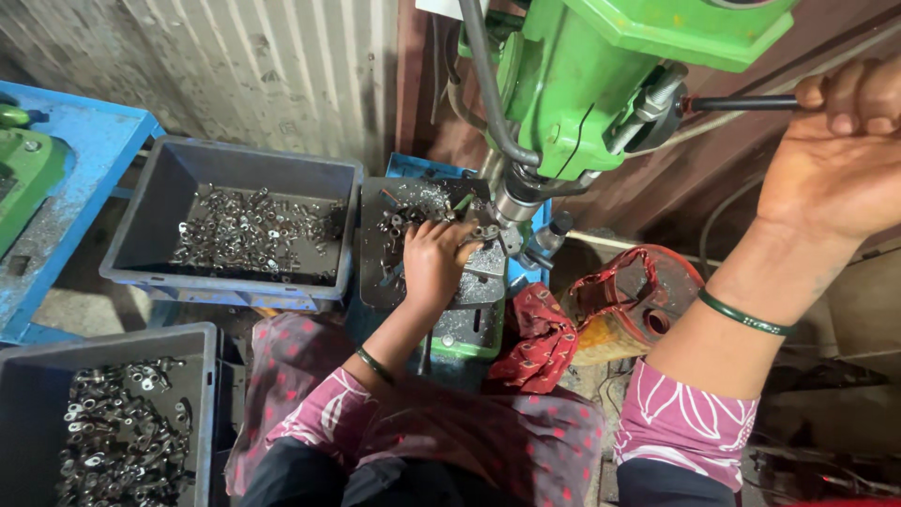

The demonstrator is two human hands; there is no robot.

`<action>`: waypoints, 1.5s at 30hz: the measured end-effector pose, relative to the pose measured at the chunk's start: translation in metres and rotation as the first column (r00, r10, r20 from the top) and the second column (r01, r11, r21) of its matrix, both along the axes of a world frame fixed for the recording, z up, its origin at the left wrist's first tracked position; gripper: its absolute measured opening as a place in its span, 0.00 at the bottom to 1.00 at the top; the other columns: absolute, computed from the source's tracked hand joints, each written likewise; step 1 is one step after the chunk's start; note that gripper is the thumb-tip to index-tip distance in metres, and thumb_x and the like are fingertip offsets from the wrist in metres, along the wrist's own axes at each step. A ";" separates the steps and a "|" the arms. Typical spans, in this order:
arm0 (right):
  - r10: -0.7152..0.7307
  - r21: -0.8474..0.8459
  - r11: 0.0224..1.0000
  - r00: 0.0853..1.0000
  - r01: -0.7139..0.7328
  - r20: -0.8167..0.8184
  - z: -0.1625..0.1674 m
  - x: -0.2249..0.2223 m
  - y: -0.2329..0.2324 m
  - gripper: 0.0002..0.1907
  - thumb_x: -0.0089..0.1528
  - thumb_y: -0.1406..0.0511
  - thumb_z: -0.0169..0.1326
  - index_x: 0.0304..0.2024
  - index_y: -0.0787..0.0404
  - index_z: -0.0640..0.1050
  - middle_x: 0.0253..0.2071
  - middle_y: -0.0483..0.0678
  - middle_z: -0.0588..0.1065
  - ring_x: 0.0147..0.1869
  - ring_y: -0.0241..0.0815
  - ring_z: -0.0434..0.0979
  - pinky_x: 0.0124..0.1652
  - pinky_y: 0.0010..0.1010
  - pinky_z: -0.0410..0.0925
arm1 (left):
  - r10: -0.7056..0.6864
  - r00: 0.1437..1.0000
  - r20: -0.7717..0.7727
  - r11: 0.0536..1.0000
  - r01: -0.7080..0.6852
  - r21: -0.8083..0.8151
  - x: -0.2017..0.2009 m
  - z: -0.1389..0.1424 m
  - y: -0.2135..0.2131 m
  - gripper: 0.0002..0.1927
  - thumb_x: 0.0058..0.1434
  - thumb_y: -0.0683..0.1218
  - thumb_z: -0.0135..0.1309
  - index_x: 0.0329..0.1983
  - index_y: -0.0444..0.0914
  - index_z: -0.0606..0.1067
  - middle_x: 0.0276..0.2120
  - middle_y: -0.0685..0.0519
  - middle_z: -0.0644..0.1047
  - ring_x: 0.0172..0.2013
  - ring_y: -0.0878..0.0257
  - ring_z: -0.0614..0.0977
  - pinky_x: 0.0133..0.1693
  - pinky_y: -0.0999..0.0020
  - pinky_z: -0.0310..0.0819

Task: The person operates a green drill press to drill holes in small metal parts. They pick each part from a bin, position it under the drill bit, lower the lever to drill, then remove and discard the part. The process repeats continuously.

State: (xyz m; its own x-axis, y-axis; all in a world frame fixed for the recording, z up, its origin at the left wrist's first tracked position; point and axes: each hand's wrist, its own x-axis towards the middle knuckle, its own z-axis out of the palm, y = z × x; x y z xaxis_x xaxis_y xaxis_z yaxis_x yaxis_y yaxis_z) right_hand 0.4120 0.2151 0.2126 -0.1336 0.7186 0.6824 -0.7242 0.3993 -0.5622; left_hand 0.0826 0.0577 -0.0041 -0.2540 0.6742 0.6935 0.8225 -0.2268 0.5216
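Green-painted cast metal, glossy and blocky: drill press head (601, 75) overhead, smooth steel spindle (514, 202) dropping below it. Right hand (835, 150) raised, fingers curled tight around thin black feed lever (741, 103), rod running leftward out of the fist to the machine. Left hand (434, 266) low on flat dark work plate (394, 272), fingers bent together and pressed down on small metal piece (483, 233) at the fingertips, just under the spindle; exact grip on it hard to make out. Loose silvery ring-ended parts (405, 221) and bright swarf scattered beside the knuckles. Two grey plastic bins further left of that hand: far bin (235, 225) and near bin (103, 422), each heaped with dull shiny metal lugs. Thin green bangles on both wrists
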 end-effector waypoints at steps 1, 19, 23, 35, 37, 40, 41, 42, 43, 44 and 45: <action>0.000 -0.001 1.000 1.000 0.000 -0.002 0.000 0.000 0.000 0.21 0.73 0.52 0.41 0.32 0.56 0.58 0.27 0.44 0.54 0.29 0.38 0.52 0.38 0.29 0.55 | 0.003 1.000 -0.024 1.000 -0.003 0.014 0.000 0.000 -0.002 0.17 0.52 0.52 0.66 0.44 0.45 0.83 0.35 0.53 0.82 0.43 0.51 0.80 0.48 0.50 0.68; -0.056 0.038 0.998 0.995 0.059 -0.077 0.001 -0.002 -0.005 0.19 0.74 0.54 0.41 0.32 0.56 0.57 0.27 0.43 0.52 0.28 0.36 0.51 0.36 0.28 0.53 | -0.112 0.987 0.118 0.990 0.101 0.094 0.014 -0.003 0.009 0.14 0.56 0.46 0.66 0.44 0.36 0.82 0.38 0.49 0.82 0.40 0.49 0.80 0.51 0.54 0.71; -0.089 0.109 0.989 0.988 0.103 -0.128 -0.002 -0.018 -0.035 0.20 0.73 0.52 0.42 0.33 0.56 0.57 0.27 0.43 0.53 0.28 0.36 0.50 0.36 0.28 0.53 | -0.064 0.983 0.172 0.998 0.061 0.024 0.015 0.000 0.015 0.13 0.54 0.48 0.67 0.42 0.41 0.83 0.39 0.53 0.82 0.42 0.51 0.79 0.49 0.56 0.70; -0.218 0.149 0.952 0.932 0.269 -0.290 -0.048 -0.061 -0.108 0.28 0.67 0.43 0.41 0.29 0.58 0.57 0.23 0.46 0.56 0.28 0.41 0.57 0.38 0.31 0.60 | 0.022 0.988 0.150 0.999 -0.026 0.030 0.012 0.009 0.010 0.19 0.51 0.52 0.68 0.47 0.47 0.81 0.48 0.56 0.80 0.50 0.51 0.76 0.52 0.54 0.66; -0.226 0.147 0.950 0.932 0.275 -0.282 -0.048 -0.060 -0.109 0.28 0.67 0.43 0.41 0.29 0.58 0.57 0.23 0.46 0.57 0.28 0.41 0.58 0.38 0.31 0.60 | 0.042 0.986 0.163 0.999 -0.039 -0.022 0.010 0.008 0.005 0.26 0.50 0.53 0.69 0.53 0.46 0.79 0.48 0.53 0.79 0.51 0.50 0.76 0.52 0.53 0.66; -0.229 0.160 0.947 0.934 0.280 -0.276 -0.050 -0.059 -0.107 0.28 0.67 0.43 0.41 0.29 0.58 0.58 0.23 0.46 0.57 0.28 0.40 0.58 0.38 0.30 0.61 | 0.112 0.981 0.161 0.991 -0.123 0.060 -0.004 0.005 -0.004 0.37 0.48 0.54 0.69 0.61 0.43 0.73 0.51 0.48 0.77 0.52 0.48 0.75 0.53 0.50 0.64; -0.231 0.159 0.946 0.933 0.281 -0.275 -0.051 -0.058 -0.107 0.28 0.67 0.43 0.41 0.29 0.57 0.58 0.23 0.46 0.57 0.28 0.40 0.58 0.39 0.30 0.61 | 0.131 0.971 0.200 0.990 -0.139 0.025 -0.010 0.003 -0.008 0.36 0.48 0.52 0.69 0.62 0.43 0.72 0.50 0.48 0.78 0.51 0.49 0.75 0.53 0.51 0.64; -0.233 0.158 0.946 0.933 0.283 -0.274 -0.053 -0.058 -0.107 0.28 0.67 0.43 0.41 0.29 0.57 0.58 0.23 0.46 0.57 0.28 0.40 0.59 0.39 0.30 0.61 | 0.152 0.959 0.238 0.988 -0.155 -0.008 -0.017 0.001 -0.011 0.36 0.49 0.50 0.69 0.62 0.43 0.72 0.48 0.49 0.79 0.49 0.49 0.75 0.52 0.52 0.64; -0.233 0.160 0.945 0.931 0.285 -0.282 -0.053 -0.058 -0.106 0.28 0.67 0.43 0.41 0.28 0.57 0.58 0.23 0.46 0.57 0.29 0.40 0.59 0.39 0.29 0.61 | 0.173 0.946 0.274 0.985 -0.170 -0.036 -0.024 -0.001 -0.011 0.36 0.49 0.48 0.68 0.63 0.42 0.71 0.47 0.50 0.80 0.48 0.50 0.76 0.52 0.52 0.64; -0.230 0.156 0.947 0.929 0.283 -0.289 -0.054 -0.058 -0.106 0.28 0.67 0.43 0.41 0.28 0.57 0.58 0.23 0.46 0.57 0.28 0.40 0.58 0.38 0.29 0.61 | 0.174 0.940 0.295 0.985 -0.166 -0.053 -0.029 -0.002 -0.013 0.34 0.52 0.48 0.68 0.63 0.43 0.72 0.44 0.51 0.81 0.46 0.51 0.77 0.52 0.53 0.65; -0.227 0.151 0.948 0.928 0.280 -0.296 -0.054 -0.058 -0.106 0.28 0.67 0.43 0.41 0.28 0.58 0.58 0.23 0.46 0.57 0.28 0.41 0.58 0.38 0.29 0.61 | 0.175 0.932 0.316 0.984 -0.161 -0.072 -0.033 -0.004 -0.015 0.31 0.54 0.47 0.67 0.62 0.43 0.72 0.42 0.53 0.81 0.45 0.52 0.78 0.53 0.53 0.65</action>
State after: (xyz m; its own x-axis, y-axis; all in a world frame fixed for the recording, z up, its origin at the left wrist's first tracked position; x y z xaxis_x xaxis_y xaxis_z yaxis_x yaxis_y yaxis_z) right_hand 0.3538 0.1092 0.1587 0.2454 0.5595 0.7917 -0.6989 0.6680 -0.2554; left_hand 0.0498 0.0425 -0.0081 -0.5700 0.6302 0.5273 0.6342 -0.0707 0.7700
